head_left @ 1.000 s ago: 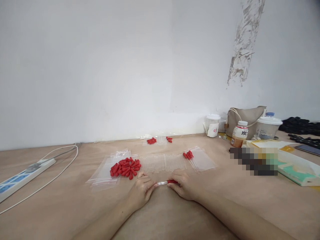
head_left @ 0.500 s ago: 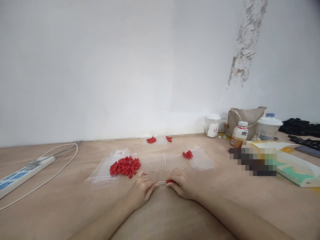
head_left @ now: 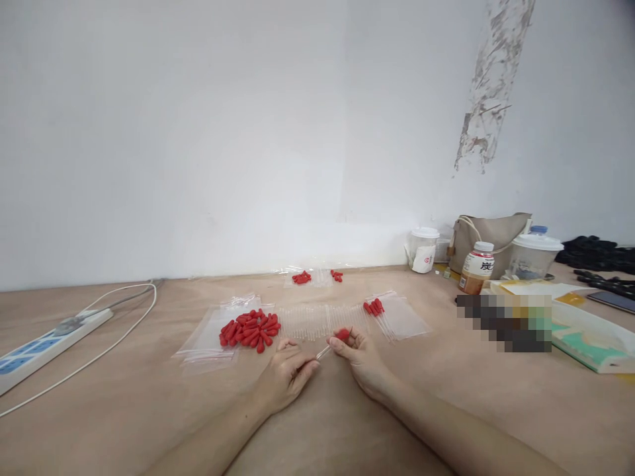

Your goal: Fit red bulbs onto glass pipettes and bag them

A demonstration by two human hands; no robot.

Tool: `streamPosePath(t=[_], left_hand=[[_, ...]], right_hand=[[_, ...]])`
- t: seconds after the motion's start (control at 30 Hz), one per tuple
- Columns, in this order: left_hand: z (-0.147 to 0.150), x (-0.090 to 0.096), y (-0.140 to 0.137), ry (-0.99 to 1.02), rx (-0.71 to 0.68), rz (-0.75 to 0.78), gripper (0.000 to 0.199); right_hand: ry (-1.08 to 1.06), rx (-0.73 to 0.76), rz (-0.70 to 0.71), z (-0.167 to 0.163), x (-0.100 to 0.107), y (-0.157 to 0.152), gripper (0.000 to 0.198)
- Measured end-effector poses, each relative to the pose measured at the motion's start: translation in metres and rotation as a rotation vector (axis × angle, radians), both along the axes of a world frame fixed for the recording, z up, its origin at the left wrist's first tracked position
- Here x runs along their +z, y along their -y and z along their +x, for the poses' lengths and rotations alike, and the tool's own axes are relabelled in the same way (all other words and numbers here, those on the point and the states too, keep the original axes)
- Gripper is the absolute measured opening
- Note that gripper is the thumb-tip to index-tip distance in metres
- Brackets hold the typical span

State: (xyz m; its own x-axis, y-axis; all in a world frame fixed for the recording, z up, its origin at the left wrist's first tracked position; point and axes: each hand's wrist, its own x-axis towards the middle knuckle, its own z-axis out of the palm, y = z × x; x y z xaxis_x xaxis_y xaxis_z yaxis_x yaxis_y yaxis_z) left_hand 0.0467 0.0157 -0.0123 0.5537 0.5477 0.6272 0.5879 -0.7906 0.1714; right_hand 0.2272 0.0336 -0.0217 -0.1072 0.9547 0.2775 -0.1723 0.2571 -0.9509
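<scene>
Between the two hands a clear dropper tube (head_left: 325, 350) slants — the right hand (head_left: 358, 354) pinches its red bulb (head_left: 342, 334), the left hand (head_left: 285, 370) pinches its lower end, just before the red bulbs pile (head_left: 251, 328).

Left hand (head_left: 286, 371): your fingers curl inward, fingertips pinched together, forearm low.
Right hand (head_left: 361, 354): raised slightly, your thumb and forefinger pinched, wrist angled inward.
</scene>
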Motion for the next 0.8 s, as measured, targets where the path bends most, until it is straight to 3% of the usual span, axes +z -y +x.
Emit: streamPosePath(t=[0.13, 0.2, 0.27, 0.3, 0.57, 0.8], left_hand=[[-0.001, 0.006, 0.004, -0.003, -0.002, -0.081, 0.021], [-0.001, 0.007, 0.005, -0.016, 0.039, -0.119, 0.021], [0.0, 0.007, 0.005, -0.036, 0.071, -0.15, 0.02], [0.0, 0.006, 0.004, -0.043, 0.08, -0.165, 0.02], [-0.004, 0.005, 0.004, -0.033, 0.055, -0.228, 0.019], [-0.005, 0.005, 0.004, -0.023, 0.047, -0.232, 0.017]], right_hand=[[0.202, -0.162, 0.025, 0.021, 0.02, -0.025, 0.045], [0.494, -0.288, 0.067, 0.045, 0.035, -0.048, 0.045], [0.943, -0.479, 0.08, 0.069, 0.046, -0.07, 0.036], [1.015, -0.525, 0.062, 0.078, 0.049, -0.078, 0.032], [1.267, -0.702, -0.027, 0.079, 0.027, -0.096, 0.027], [1.351, -0.729, -0.028, 0.08, 0.029, -0.089, 0.031]])
